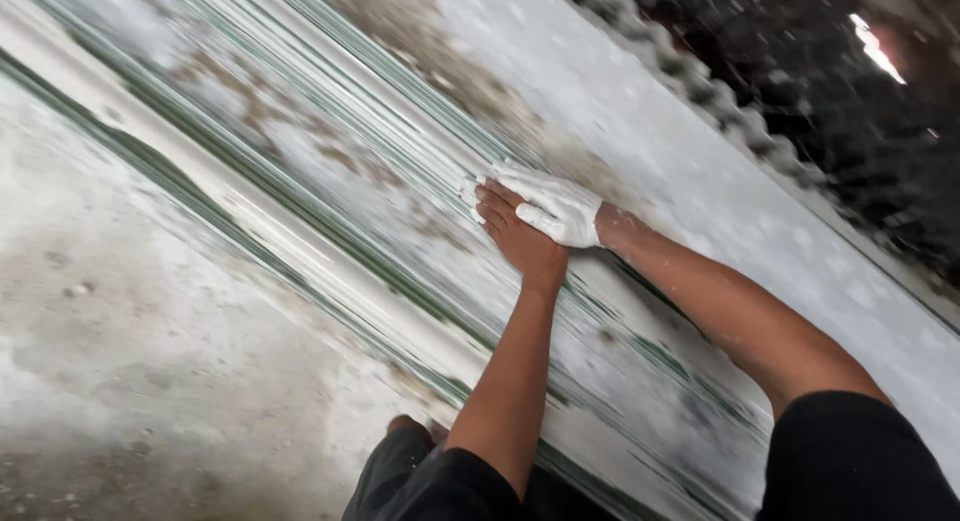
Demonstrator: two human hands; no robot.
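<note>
While most of this long ridged mould is already wearing a whitish plaster coat, it's pretty patchy, so I'd call the job somewhere around the middle, not near the end. The mould runs diagonally across the whole view, from upper left down to lower right, with fine parallel green-and-white grooves along its length. Brownish bare patches show through up toward the far end and a few more sit nearer the middle, so those spots look like they need covering or smoothing yet. Beyond it on the right there's a flatter white-coated strip, then a scalloped edge against something dark that I can't make out. On the near side is a rough concrete floor, grey and dusty.

Both hands are flat on the mould at about its middle, right where the grooves start. The left hand is bare and pretty clean, palm down, fingers stretched out together. The right hand is caked in white plaster and lies partly over the left one, touching it, also spread flat. Neither is gripping anything, just pressing open-palmed on the wet surface. Blur makes the finer surface detail hard to read. A dark sleeve and dark trousers show at the bottom.
</note>
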